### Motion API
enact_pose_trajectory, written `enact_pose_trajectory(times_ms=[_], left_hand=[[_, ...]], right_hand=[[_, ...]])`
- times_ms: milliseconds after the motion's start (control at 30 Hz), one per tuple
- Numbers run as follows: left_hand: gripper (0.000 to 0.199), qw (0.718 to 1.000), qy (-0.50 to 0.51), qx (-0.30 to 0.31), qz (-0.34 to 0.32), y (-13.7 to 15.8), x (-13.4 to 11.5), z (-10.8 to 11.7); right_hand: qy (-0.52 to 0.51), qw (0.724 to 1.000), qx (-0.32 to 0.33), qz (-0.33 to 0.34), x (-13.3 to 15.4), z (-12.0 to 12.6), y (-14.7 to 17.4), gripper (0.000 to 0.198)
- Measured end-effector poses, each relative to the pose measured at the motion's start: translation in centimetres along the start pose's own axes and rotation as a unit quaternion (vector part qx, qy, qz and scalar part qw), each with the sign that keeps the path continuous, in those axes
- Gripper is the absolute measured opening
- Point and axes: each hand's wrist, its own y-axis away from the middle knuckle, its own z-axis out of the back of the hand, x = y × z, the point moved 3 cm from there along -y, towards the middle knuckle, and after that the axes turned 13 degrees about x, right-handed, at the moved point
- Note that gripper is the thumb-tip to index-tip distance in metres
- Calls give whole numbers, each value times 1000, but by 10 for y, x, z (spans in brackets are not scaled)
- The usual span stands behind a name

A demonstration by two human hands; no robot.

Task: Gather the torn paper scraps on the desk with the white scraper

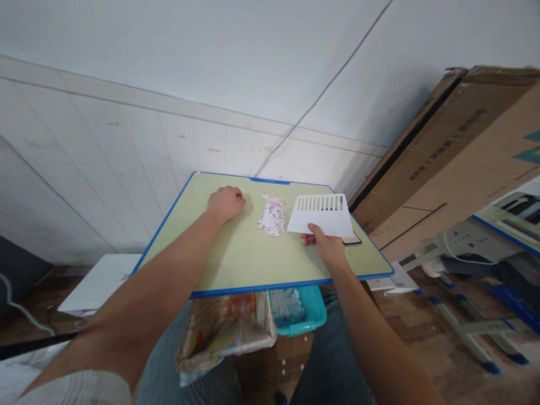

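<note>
The right hand [324, 243] grips a flat white trapezoid sheet with a row of slots [304, 218] by its near edge, thumb on top; whether the sheet touches the table is unclear. The left hand [226, 203] is curled on the pale yellow-green table with blue edging [236, 259]; I cannot tell whether its fingers enclose anything. Between the hands lies a heap of small white and pink pieces [273, 216]. Dark printing and teal marks on the tall brown cardboard boxes [447, 180] at right are too blurred or cut off to read. Below the table's near edge, a turquoise plastic basket [312, 325] holds white bits.
</note>
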Motion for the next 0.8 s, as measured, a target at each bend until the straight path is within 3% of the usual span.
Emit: enact_pose_trajectory(times_ms=[267,467,800], left_hand=[[46,1000,-6,-12,-2,-4,6,-1],[41,999,-5,-40,-16,-4,8,-3],[40,991,6,-82,-110,-17,-1,-6]], right_hand=[[63,998,23,8,0,0,10,39],[48,999,18,3,11,-2,21,37],[98,993,57,-24,7,-2,23,42]])
